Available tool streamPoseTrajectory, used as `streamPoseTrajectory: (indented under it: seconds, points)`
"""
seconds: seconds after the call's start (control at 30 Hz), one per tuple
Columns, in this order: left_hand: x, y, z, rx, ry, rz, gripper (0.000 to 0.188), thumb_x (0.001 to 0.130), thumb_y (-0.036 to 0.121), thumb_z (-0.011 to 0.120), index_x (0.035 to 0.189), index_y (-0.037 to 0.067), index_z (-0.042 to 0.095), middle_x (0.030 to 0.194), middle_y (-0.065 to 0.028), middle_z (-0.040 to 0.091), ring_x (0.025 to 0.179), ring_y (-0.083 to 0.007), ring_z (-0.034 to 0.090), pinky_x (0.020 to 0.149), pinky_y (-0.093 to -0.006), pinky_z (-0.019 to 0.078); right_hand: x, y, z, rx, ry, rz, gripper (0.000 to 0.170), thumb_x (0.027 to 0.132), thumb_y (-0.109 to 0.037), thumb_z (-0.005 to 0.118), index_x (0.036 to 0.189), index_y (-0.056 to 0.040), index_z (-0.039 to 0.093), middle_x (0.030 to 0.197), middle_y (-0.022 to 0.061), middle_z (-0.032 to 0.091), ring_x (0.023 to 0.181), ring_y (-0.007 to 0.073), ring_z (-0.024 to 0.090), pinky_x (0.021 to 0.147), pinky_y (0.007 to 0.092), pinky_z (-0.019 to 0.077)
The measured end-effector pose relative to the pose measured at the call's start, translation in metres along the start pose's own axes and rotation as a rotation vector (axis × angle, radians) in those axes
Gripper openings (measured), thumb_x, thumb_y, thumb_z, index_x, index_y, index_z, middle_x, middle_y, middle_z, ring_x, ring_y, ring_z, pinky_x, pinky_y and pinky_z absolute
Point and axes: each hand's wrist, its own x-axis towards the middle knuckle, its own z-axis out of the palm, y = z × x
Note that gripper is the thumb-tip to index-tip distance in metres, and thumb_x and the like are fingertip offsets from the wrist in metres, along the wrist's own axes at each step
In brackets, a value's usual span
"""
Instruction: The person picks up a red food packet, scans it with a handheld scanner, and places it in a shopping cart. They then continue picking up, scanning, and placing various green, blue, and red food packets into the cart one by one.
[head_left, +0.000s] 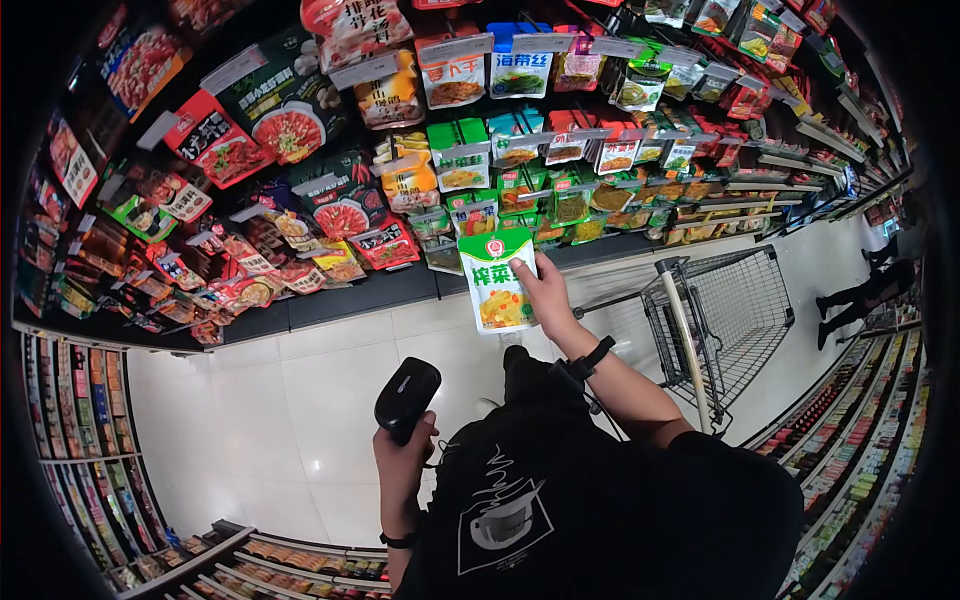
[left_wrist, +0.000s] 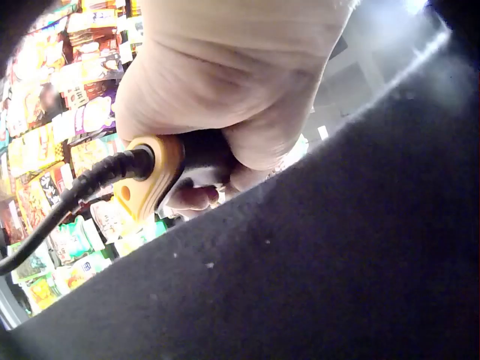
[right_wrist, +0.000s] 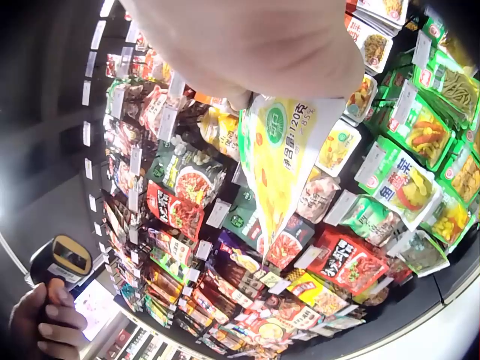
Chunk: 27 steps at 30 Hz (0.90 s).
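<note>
The right forearm reaches up and inward in the head view. The right hand (head_left: pixel 543 293) holds a green-and-white pouch (head_left: pixel 500 282) by its right edge, the thumb laid across the front; its other fingers are hidden behind the pouch. The left hand (head_left: pixel 403 465) is raised below and left of the pouch, curled around a black handheld device (head_left: pixel 408 395) that points upward.

The left wrist view adds what the head view does not: a yellow collar (left_wrist: pixel 154 176) at the device's end, with a ribbed black cable (left_wrist: pixel 75 199) running out of it. The right wrist view shows the pouch side-on, narrowing to a thin edge, with "120克" printed on it; it also shows a pale window on the device, below and left of the pouch.

The pouch is flat-faced and smooth, with a picture of yellow food under large green characters. Beyond it, glossy packets (head_left: pixel 463 155) hang in rows behind price strips (head_left: pixel 453 47). To its right in the head view stands a shopping cart (head_left: pixel 735 320) of dark wire mesh. Below and left of it spreads the shiny pale tiled floor (head_left: pixel 320 400)
</note>
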Motion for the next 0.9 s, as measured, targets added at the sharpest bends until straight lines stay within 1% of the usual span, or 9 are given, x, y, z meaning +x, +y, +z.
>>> streamPoseTrajectory:
  seconds: [0.07,0.17,0.2,0.3,0.4,0.47,0.5,0.7,0.9]
  points:
    - [0.011,0.010,0.006,0.040,0.021,0.015,0.022,0.094,0.013,0.079,0.109,0.000,0.070,0.079,-0.0073,0.069,0.058,-0.0111,0.060,0.051,-0.0266,0.0455,0.030,-0.003,0.000,-0.023,-0.004,0.014,0.033,0.107,-0.028,0.070,0.124,-0.0007,0.069,0.110,0.0023,0.073,0.097,0.0079,0.062,0.088,0.0280,0.0508]
    - [0.026,0.025,0.015,0.047,0.084,-0.003,0.022,0.094,0.012,0.078,0.110,-0.001,0.070,0.078,-0.0075,0.069,0.057,-0.0114,0.060,0.051,-0.0269,0.0463,0.079,0.005,0.003,-0.038,0.001,0.035,0.032,0.106,-0.028,0.071,0.124,-0.0007,0.071,0.105,0.0018,0.074,0.094,0.0083,0.063,0.087,0.0279,0.0506]
    - [0.031,0.030,0.018,0.039,0.100,-0.008,0.022,0.094,0.011,0.078,0.111,-0.001,0.070,0.078,-0.0074,0.068,0.057,-0.0114,0.060,0.051,-0.0265,0.0468,0.094,0.010,0.003,-0.075,0.029,0.016,0.035,0.105,-0.029,0.073,0.122,0.0009,0.072,0.102,0.0052,0.077,0.088,0.0093,0.066,0.083,0.0298,0.0534]
    - [0.045,0.041,0.028,0.052,0.165,-0.014,0.021,0.095,0.011,0.077,0.111,-0.001,0.070,0.077,-0.0074,0.068,0.057,-0.0109,0.059,0.051,-0.0257,0.0459,0.141,0.024,0.001,-0.158,0.006,0.056,0.037,0.105,-0.031,0.073,0.122,0.0010,0.072,0.103,0.0062,0.077,0.090,0.0114,0.067,0.084,0.0306,0.0531]
    - [0.055,0.061,0.045,0.091,0.231,-0.037,0.019,0.096,0.011,0.077,0.110,0.000,0.070,0.077,-0.0069,0.068,0.057,-0.0101,0.058,0.051,-0.0248,0.0450,0.178,0.033,0.003,-0.128,-0.011,0.075,0.034,0.106,-0.030,0.070,0.125,-0.0016,0.073,0.104,0.0020,0.075,0.091,0.0092,0.064,0.085,0.0293,0.0514]
    - [0.063,0.066,0.052,0.085,0.258,-0.040,0.018,0.097,0.011,0.077,0.109,0.001,0.069,0.078,-0.0065,0.068,0.058,-0.0097,0.058,0.051,-0.0247,0.0445,0.199,0.036,0.006,-0.061,-0.016,0.100,0.037,0.105,-0.031,0.071,0.123,0.0012,0.072,0.105,0.0057,0.077,0.092,0.0113,0.066,0.086,0.0304,0.0521]
    - [0.066,0.069,0.055,0.084,0.272,-0.041,0.017,0.097,0.012,0.077,0.109,0.001,0.069,0.078,-0.0063,0.068,0.059,-0.0095,0.058,0.051,-0.0246,0.0442,0.208,0.037,0.009,-0.027,-0.017,0.114,0.038,0.105,-0.032,0.072,0.122,0.0025,0.072,0.106,0.0076,0.077,0.093,0.0123,0.067,0.086,0.0309,0.0524]
    - [0.084,0.086,0.076,0.105,0.312,-0.020,0.024,0.096,0.020,0.084,0.106,0.001,0.074,0.079,-0.0057,0.073,0.062,-0.0075,0.060,0.057,-0.0237,0.0452,0.246,0.029,0.018,0.051,-0.103,0.135,0.034,0.106,-0.028,0.071,0.124,0.0008,0.073,0.106,0.0044,0.077,0.093,0.0096,0.066,0.086,0.0289,0.0523]
    - [0.097,0.096,0.090,0.097,0.323,-0.050,0.024,0.095,0.019,0.085,0.107,0.002,0.074,0.079,-0.0048,0.073,0.063,-0.0075,0.061,0.058,-0.0236,0.0458,0.266,0.023,0.023,0.162,-0.194,0.097,0.030,0.108,-0.022,0.067,0.128,0.0006,0.071,0.110,0.0030,0.076,0.096,0.0078,0.065,0.088,0.0270,0.0516]
